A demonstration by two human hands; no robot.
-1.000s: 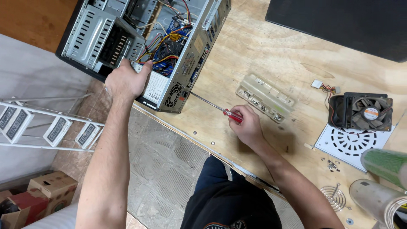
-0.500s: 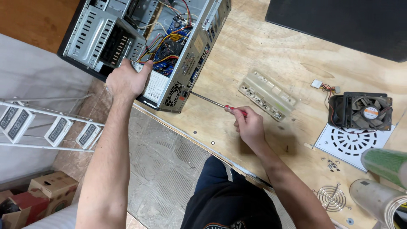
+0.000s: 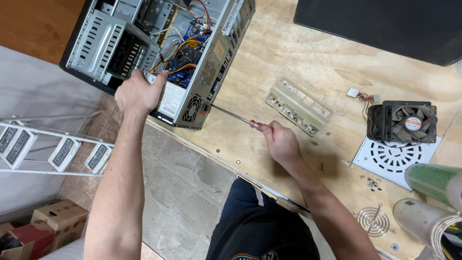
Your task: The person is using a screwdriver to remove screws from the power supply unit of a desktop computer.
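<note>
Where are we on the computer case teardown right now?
Done: the case lies open, and a cooling fan, a vent grille and loose screws sit on the bench. In hand: the left hand steadies the case while the right hand drives a screwdriver into its rear panel. Left: cables and boards remain inside.

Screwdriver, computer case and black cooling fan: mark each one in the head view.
screwdriver (image 3: 231,114): head view, middle of its bare metal shaft.
computer case (image 3: 98,45): head view, on the grey metal drive cage.
black cooling fan (image 3: 404,123): head view, on the round hub at the centre of the blades.
</note>
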